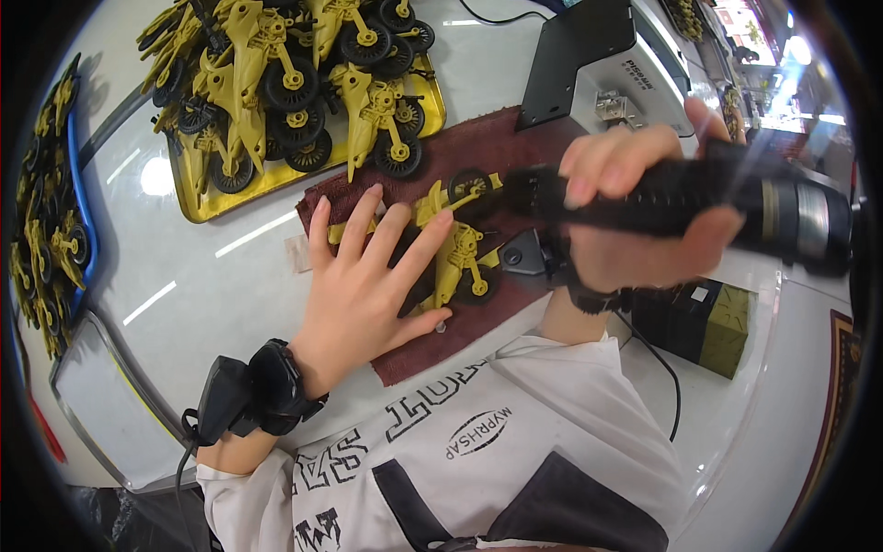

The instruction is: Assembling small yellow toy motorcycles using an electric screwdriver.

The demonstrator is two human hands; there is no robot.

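Note:
My left hand (368,271) lies with spread fingers over yellow-and-black toy motorcycles (457,253) on a maroon cloth (414,354). Its fingertips touch the toys and the cloth, and the palm hides part of them. Wrapped around a thick black cylindrical tool, which looks like an electric screwdriver (773,212), my right hand (635,202) is closed. The tool is tilted nearly level, its blurred left end above the toys' right side. Whether that end touches anything, I cannot tell. Both wrists wear black strapped devices.
Many similar toy motorcycles are heaped in a yellow tray (198,210) at the back. More lie in a blue tray (89,207) on the left. A grey-and-black machine box (589,83) stands at the back right. A dark box (704,322) and black cable are near my right elbow.

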